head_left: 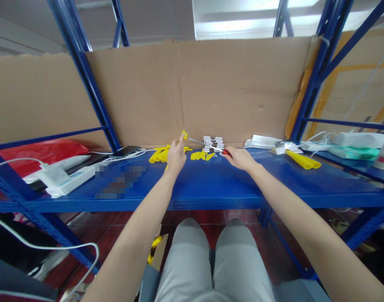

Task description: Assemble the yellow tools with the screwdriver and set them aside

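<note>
Raised over the blue shelf, my left hand (176, 156) is closed on a small yellow piece (185, 134). My right hand (239, 157) is wrapped round the red handle of a screwdriver (226, 153), whose long metal shaft points left to the yellow piece. Whether the tip touches the piece or is inside it is too small to tell. Beside my left hand lie several yellow tubes (159, 155). Small flat yellow pieces (202, 155) lie between my hands, in front of a stack of white parts (212, 143).
White power strip (72, 181), cables and a dark phone (129, 151) lie on the left. White packets (263, 141) and two yellow tubes (302, 160) are on the right. Cardboard (242, 88) stands behind the blue shelf (217, 184); blue posts flank it.
</note>
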`<move>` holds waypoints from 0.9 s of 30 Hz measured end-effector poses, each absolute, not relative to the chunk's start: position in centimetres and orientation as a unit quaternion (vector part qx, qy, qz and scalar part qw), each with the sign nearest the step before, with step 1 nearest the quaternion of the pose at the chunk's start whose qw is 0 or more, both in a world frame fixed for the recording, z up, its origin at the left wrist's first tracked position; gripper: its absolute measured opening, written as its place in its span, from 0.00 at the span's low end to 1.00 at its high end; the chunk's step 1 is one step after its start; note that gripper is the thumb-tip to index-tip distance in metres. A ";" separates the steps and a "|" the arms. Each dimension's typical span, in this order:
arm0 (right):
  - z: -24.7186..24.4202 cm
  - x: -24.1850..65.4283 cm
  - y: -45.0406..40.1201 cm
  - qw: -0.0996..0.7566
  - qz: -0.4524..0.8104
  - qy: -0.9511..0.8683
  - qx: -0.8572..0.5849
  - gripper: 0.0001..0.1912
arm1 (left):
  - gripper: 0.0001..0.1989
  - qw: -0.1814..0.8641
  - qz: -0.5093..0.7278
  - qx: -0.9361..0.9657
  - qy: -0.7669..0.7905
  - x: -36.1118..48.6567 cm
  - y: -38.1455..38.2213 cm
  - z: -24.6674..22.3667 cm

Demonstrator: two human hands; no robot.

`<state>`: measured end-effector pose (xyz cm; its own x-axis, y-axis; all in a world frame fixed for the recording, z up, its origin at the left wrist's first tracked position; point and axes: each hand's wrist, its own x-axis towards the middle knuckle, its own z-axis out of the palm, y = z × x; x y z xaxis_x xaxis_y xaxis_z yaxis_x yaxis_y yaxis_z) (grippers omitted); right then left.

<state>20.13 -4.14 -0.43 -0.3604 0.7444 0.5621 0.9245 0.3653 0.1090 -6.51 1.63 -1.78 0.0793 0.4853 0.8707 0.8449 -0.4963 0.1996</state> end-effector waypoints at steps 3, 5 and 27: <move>-0.4 20.1 -4.1 0.223 -0.199 -0.798 -0.523 0.14 | 0.27 0.188 -0.494 -0.711 -0.464 -6.5 1.7 -1.9; -0.5 20.2 -3.9 0.235 -0.194 -0.794 -0.525 0.13 | 0.27 0.191 -0.492 -0.712 -0.464 -6.5 1.8 -2.0; -0.7 20.9 -3.4 0.251 -0.236 -0.783 -0.518 0.17 | 0.29 0.206 -0.470 -0.718 -0.470 -6.5 2.0 -2.2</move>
